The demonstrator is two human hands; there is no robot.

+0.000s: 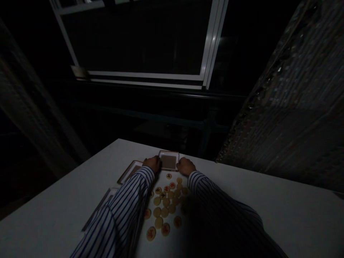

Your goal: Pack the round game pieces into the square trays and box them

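Both hands are at a small rectangular box [168, 170] near the table's far edge, its inside showing a brown panel within a pale border. My left hand [152, 163] grips its left side, fingers closed against the rim. On the opposite side, my right hand [186, 166] holds the right rim, fingers bent around it. Between my forearms lie several round Chinese chess pieces [164, 212], some with red or black characters, others plain side up. One black-marked piece [168, 176] sits just below the box.
A second shallow box or lid [124, 177] lies left of my left hand. Partly behind my left sleeve is a flat pale-edged object [94, 214]. The white table [255, 200] ends beyond the box; curtains [295, 118] hang at right and a window frame [150, 76] stands ahead.
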